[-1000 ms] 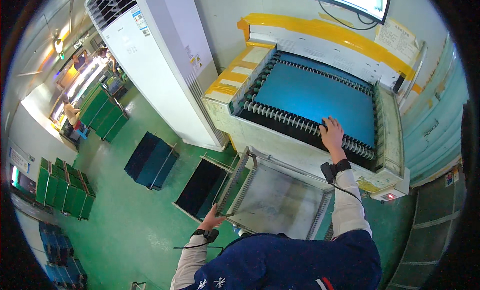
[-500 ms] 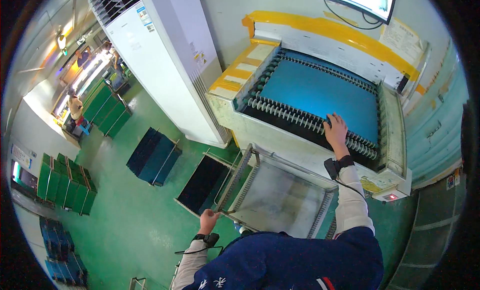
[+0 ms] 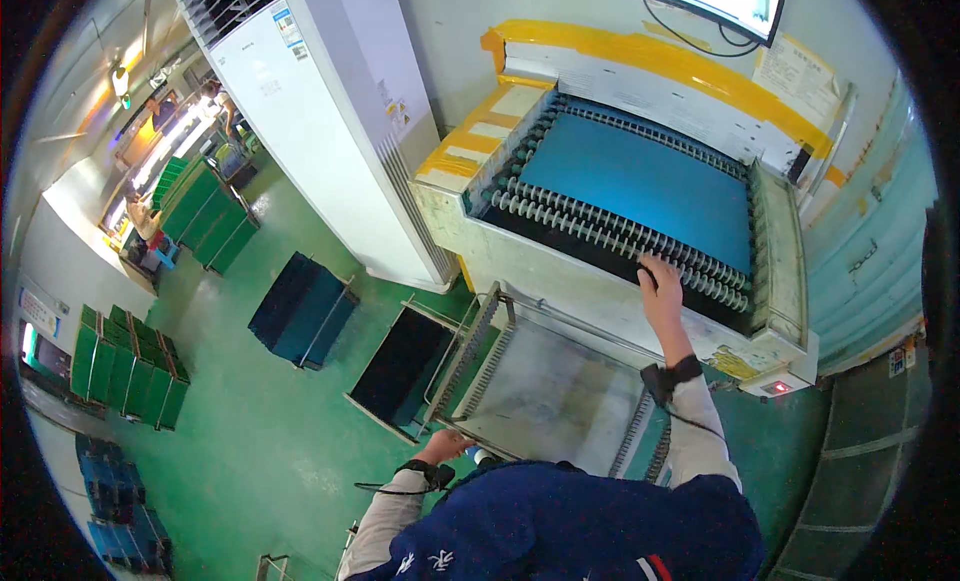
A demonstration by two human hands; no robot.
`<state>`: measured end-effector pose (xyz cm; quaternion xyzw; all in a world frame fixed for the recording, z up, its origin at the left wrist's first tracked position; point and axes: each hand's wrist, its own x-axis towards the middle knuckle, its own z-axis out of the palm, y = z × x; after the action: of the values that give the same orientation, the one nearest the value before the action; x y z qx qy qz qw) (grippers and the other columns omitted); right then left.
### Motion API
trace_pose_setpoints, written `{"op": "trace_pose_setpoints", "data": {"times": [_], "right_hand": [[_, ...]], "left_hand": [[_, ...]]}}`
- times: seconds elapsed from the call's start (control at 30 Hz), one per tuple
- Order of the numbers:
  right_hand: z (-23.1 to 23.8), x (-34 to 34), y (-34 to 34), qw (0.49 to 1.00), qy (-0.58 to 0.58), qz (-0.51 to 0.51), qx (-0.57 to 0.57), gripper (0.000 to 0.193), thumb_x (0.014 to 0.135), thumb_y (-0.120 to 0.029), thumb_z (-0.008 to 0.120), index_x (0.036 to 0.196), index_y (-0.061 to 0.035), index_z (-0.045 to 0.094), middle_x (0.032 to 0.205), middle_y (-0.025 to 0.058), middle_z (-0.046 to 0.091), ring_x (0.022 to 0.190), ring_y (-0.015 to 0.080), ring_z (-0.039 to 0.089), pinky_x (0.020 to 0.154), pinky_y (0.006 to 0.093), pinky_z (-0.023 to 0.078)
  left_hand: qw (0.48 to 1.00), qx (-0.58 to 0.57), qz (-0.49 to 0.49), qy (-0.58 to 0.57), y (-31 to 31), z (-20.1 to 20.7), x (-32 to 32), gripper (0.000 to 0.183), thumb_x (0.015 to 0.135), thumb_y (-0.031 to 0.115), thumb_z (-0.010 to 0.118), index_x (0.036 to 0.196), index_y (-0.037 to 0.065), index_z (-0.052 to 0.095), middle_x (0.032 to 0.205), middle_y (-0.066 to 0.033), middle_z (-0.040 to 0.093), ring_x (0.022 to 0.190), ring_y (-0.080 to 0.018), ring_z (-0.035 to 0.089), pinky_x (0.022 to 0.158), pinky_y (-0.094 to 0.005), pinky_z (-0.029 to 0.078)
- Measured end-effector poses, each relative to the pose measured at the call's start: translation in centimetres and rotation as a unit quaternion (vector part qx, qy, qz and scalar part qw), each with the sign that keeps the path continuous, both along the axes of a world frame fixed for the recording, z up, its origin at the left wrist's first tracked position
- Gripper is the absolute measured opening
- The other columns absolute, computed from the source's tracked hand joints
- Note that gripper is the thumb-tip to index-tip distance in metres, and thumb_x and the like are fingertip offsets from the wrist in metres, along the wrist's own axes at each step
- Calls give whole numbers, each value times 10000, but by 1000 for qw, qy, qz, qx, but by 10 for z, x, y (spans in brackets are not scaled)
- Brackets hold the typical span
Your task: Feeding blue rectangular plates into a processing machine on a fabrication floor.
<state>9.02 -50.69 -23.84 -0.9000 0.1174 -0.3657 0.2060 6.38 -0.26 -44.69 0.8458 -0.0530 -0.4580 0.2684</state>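
Observation:
A blue panel (image 3: 640,186) lies flat on the rows of rollers (image 3: 610,231) of a white machine (image 3: 560,263). My right hand (image 3: 662,296) is over the machine's front edge, its fingers loosely bent and apart at the front rollers, holding nothing. Below the machine stands a tilted metal rack (image 3: 550,386) with toothed side rails and a pale flat surface inside. My left hand (image 3: 447,446) is closed at the rack's near left corner, with its fingertips against the lower rail. Both wrists wear dark bands with cables.
A tall white air conditioner (image 3: 310,131) stands left of the machine. On the green floor are a black-filled rack (image 3: 405,366), a dark blue rack (image 3: 303,311) and green racks (image 3: 130,366). A screen (image 3: 710,1) hangs above. People work far left.
My right hand has drawn back from the blue panel's front edge toward me. My left hand has slid slightly right and down along the rack's corner. The panel sits slightly farther back from the front rollers.

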Motion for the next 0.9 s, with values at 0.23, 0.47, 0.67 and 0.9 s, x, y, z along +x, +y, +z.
{"op": "trace_pose_setpoints", "data": {"times": [0.23,0.47,0.67,0.9], "right_hand": [[-40,-69,35,931,103,105,333,220,898,-186,573,993,-4,652,790,99,668,752,141,629,709,286,494],[-129,-146,46,889,403,92,198,321,836,-323,594,908,-18,659,822,109,676,726,228,636,715,348,494],[-217,-212,43,803,550,57,222,357,817,-395,557,883,-66,678,900,160,665,843,362,616,734,444,489],[-211,-242,58,799,584,123,69,335,825,-362,531,892,-73,687,921,183,659,884,383,610,757,470,485]], "left_hand": [[998,-53,21,6,5,-17,-5,415,775,453,692,717,44,647,618,-39,635,547,-141,614,546,-304,497],[986,-8,-151,-71,2,-19,-1,501,786,524,624,821,26,668,700,-131,661,674,-300,649,637,-406,513],[960,2,-192,-206,-23,36,-8,402,793,480,611,888,97,690,886,-123,679,838,-352,637,718,-451,512],[898,89,-330,-279,-31,10,-4,293,760,389,609,818,122,717,835,-102,684,805,-301,658,672,-422,523]]}}
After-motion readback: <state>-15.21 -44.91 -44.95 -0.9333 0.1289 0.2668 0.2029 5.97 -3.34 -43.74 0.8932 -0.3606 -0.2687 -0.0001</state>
